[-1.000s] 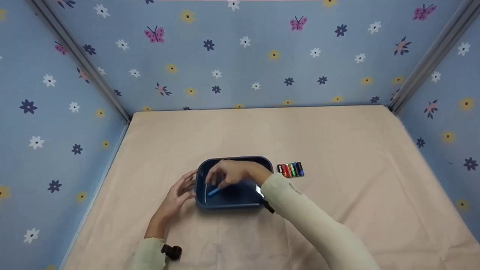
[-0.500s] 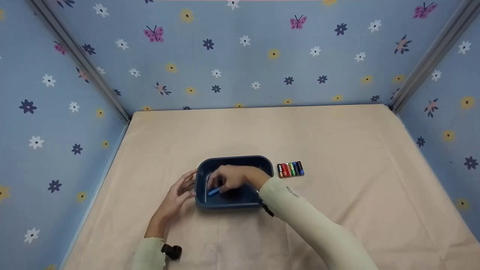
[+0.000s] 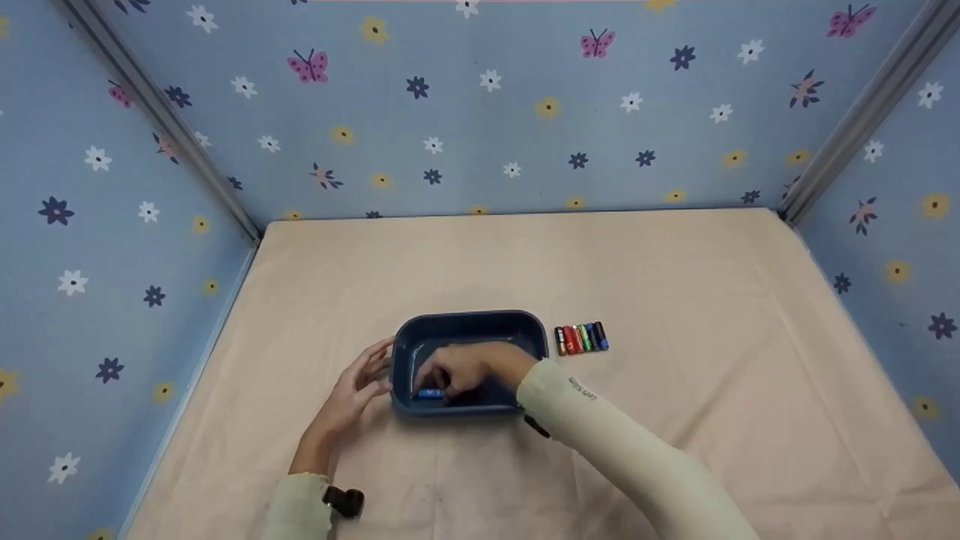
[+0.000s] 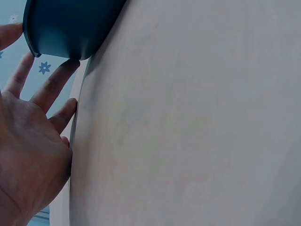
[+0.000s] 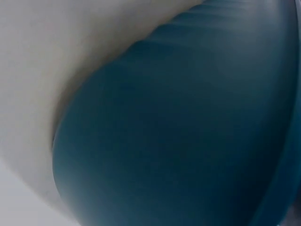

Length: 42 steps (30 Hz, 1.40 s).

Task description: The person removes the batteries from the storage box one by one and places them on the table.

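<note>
A dark blue rectangular tray (image 3: 469, 411) sits on the cloth-covered table in the head view. My left hand (image 3: 356, 386) rests against its left end with extended fingers; in the left wrist view, fingertips of that hand (image 4: 33, 136) meet the tray wall (image 4: 70, 28). Reaching over the right rim, my right hand (image 3: 461, 367) is down inside the tray. Its thumb and curled fingers pinch the right end of a small blue battery (image 3: 430, 394), which lies crosswise low near the front left corner. Only the tray's outer side (image 5: 164, 132) fills the right wrist view.
Right of the tray, several batteries (image 3: 581, 339) in brown, red, green, blue and black lie side by side in a row. Patterned blue panels (image 3: 480, 112) enclose the beige tabletop (image 3: 675, 277) at the back and sides.
My right hand has moved down and toward the near side of the tray. The blue battery has turned from slanted to nearly level across the view. The left hand stays put.
</note>
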### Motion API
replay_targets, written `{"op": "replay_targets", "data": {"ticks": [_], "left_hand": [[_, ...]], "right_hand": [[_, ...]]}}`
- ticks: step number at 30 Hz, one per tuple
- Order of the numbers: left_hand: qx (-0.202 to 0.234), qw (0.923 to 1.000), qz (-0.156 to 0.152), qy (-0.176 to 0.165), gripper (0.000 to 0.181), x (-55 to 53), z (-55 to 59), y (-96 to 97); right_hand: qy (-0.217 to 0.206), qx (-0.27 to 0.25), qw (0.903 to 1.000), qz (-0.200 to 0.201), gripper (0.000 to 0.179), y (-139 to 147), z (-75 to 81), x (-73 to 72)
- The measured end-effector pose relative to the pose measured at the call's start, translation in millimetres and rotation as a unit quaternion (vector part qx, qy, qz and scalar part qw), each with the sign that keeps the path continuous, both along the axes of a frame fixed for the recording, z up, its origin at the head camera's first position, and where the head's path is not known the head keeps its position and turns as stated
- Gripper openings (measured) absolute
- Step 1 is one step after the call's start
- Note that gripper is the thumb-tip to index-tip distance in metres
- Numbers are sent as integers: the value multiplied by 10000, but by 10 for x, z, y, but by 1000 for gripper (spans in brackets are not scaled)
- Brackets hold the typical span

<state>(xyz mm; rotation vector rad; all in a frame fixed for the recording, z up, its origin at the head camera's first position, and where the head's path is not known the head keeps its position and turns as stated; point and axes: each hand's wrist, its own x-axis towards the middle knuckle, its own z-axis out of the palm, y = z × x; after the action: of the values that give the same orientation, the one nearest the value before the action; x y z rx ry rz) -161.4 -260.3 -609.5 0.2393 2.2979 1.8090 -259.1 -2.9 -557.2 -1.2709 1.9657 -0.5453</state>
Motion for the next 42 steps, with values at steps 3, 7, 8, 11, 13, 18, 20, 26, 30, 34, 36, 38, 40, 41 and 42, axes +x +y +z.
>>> {"op": "replay_targets", "data": {"ticks": [3, 7, 8, 11, 13, 18, 20, 26, 30, 34, 36, 38, 40, 41, 42], "left_hand": [[-36, 10000, 23, 7, 74, -5, 2, -2], [-69, 10000, 18, 17, 73, 4, 11, -4], [-65, 10000, 28, 6, 73, 6, 12, -2], [-63, 10000, 1, 38, 73, 5, 16, 1], [-66, 10000, 5, 21, 73, 5, 19, 4], [-98, 9999, 22, -26, 74, 3, 17, 12], [-97, 9999, 46, -32, 74, -2, 12, 15], [-144, 9998, 102, -46, 73, 1, 18, 15], [-114, 9999, 90, -33, 73, 3, 28, 15], [-85, 10000, 42, -24, 73, 5, 32, 11], [-75, 10000, 47, -15, 73, 6, 35, 10], [-87, 9999, 59, 6, 73, 7, 38, 8], [-92, 9999, 77, 7, 73, 8, 36, 7], [-98, 9999, 77, 2, 73, 9, 32, 5], [-96, 9999, 70, -9, 73, 11, 26, 4]], "right_hand": [[-8, 38, 10000, 38, 48, -2, 4, 8], [13, 103, 9999, 0, 47, 6, 20, 14], [11, 117, 9999, -5, 47, 8, 23, 13], [-4, 218, 9998, -23, 48, 22, 41, 11], [-49, 280, 9996, 30, 48, 32, 57, 5], [-80, 473, 9987, 184, 48, 58, 102, -16], [-47, 536, 9983, 229, 47, 67, 114, -21], [66, 413, 9990, 172, 46, 118, 103, -46], [261, 350, 9987, -253, 45, 176, 103, -76], [202, 466, 9978, -436, 49, 226, 126, -97], [121, 545, 9977, -386, 54, 239, 140, -108], [74, 630, 9974, -356, 57, 247, 149, -118], [69, 658, 9973, -333, 59, 249, 149, -127], [91, 661, 9972, -323, 59, 250, 147, -127], [124, 675, 9971, -332, 59, 252, 146, -123]]}}
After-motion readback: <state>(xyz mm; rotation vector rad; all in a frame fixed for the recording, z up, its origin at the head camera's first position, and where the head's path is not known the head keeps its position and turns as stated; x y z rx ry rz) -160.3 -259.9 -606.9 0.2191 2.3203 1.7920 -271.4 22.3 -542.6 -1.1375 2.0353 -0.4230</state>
